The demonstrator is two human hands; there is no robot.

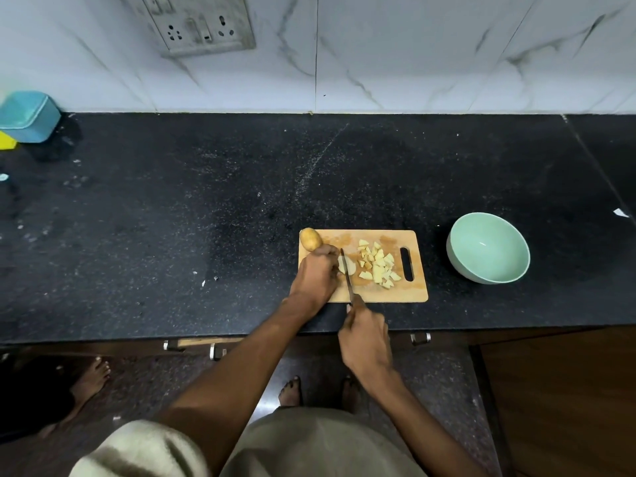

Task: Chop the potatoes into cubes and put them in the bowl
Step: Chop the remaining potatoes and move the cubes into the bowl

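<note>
A wooden cutting board [409, 294] lies near the counter's front edge. A whole unpeeled potato [310, 239] sits at its far left corner. My left hand [318, 275] holds a pale cut potato piece [347, 265] down on the board. My right hand [366, 337] grips a knife [347, 273], whose blade lies just right of that piece. Several potato cubes [378, 265] are heaped on the board's right half, beside its handle slot. A mint green bowl [488, 247] with nothing in it stands to the right of the board.
The black granite counter [206, 218] runs wide to the left and behind the board. A blue container [29, 116] and a yellow object [7, 141] stand at the far left by the marble wall. A socket plate [203, 25] is on the wall. Drawer handles [215, 351] sit below the counter edge.
</note>
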